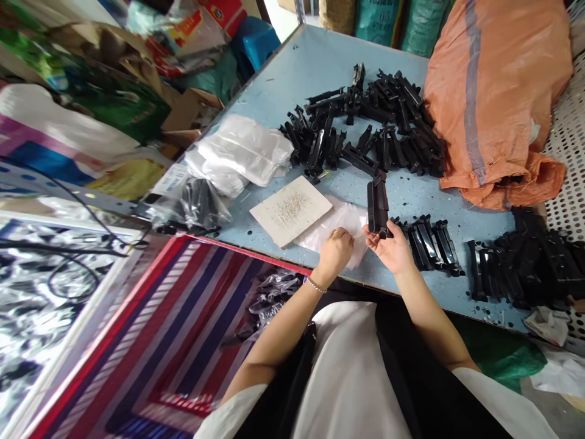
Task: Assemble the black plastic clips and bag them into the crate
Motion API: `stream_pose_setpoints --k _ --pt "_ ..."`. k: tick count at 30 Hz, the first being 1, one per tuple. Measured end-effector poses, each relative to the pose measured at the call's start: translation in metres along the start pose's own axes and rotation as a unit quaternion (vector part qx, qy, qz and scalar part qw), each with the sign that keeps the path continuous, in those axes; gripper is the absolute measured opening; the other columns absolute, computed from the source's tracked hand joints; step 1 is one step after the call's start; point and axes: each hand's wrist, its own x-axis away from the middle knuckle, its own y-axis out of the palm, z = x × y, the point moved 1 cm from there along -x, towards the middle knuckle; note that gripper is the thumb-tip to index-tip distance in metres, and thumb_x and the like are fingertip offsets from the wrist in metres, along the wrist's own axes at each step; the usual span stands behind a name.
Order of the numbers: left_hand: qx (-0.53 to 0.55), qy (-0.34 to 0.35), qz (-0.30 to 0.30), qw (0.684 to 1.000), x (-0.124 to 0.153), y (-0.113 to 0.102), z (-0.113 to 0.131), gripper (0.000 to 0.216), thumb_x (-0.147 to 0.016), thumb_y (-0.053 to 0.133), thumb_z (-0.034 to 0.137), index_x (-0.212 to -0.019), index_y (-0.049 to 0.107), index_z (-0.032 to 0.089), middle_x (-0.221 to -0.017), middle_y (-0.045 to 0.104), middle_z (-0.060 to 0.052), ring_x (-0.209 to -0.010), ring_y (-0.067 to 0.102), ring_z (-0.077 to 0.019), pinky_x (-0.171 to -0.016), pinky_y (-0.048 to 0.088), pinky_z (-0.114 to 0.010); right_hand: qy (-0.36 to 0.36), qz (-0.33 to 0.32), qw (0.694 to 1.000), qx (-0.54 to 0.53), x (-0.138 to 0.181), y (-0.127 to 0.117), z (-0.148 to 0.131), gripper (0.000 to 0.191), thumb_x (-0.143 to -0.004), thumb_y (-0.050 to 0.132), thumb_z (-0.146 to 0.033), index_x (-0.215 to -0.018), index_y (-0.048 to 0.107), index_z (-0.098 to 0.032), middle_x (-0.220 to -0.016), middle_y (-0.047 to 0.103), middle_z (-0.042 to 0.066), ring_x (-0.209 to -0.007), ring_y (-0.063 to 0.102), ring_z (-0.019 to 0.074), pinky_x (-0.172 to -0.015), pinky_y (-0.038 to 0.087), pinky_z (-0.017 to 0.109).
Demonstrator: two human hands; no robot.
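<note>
My right hand holds a long black plastic part by its near end, the thumb on top and the fingers beneath. What the part is for does not show. Just to the left, my left hand is closed, its fingers curled on a clear plastic bag that spreads between the hands and partly under a board. That pale board has small crumbs scattered over its middle. Right of my right hand, several black parts lie side by side in a row.
A large heap of black parts covers the table's middle, beside an orange woven sack. More black parts are piled at right. Clear bags are stacked at left. Below the table edge stands a red crate with a striped lining and bagged parts.
</note>
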Motion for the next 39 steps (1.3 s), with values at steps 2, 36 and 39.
stream_pose_setpoints --k 2,36,39 --pt "0.091 -0.021 -0.025 0.995 -0.007 -0.006 -0.008 0.02 -0.09 0.058 0.016 -0.075 0.071 0.018 -0.099 0.07 -0.011 -0.094 0.067 -0.0223 -0.087 0.053 -0.036 0.006 -0.002 1.0 0.008 0.003 -0.004 -0.001 0.037 -0.083 0.068 -0.054 -0.103 0.07 -0.022 -0.102 0.077 0.008 -0.104 0.07 0.0238 -0.084 0.061 0.035" --pt "0.023 0.223 0.075 0.972 0.034 -0.047 -0.003 0.058 -0.099 0.036 0.006 -0.154 0.045 0.022 -0.148 0.056 -0.015 -0.137 0.058 -0.0239 -0.113 0.053 -0.04 0.242 -0.139 0.958 -0.06 0.024 -0.02 0.053 0.036 -0.087 0.064 -0.049 -0.095 0.071 -0.015 -0.078 0.075 0.006 -0.053 0.057 0.0118 -0.044 0.052 0.021" --pt "0.067 0.309 -0.005 0.949 0.053 -0.043 0.017 0.067 -0.099 0.035 0.004 -0.162 0.03 0.026 -0.151 0.053 -0.015 -0.137 0.058 -0.024 -0.111 0.055 -0.041 0.104 -0.055 0.992 0.041 0.02 -0.011 0.055 0.029 -0.086 0.067 -0.05 -0.089 0.069 -0.021 -0.078 0.072 0.003 -0.06 0.062 0.0145 -0.05 0.056 0.025"
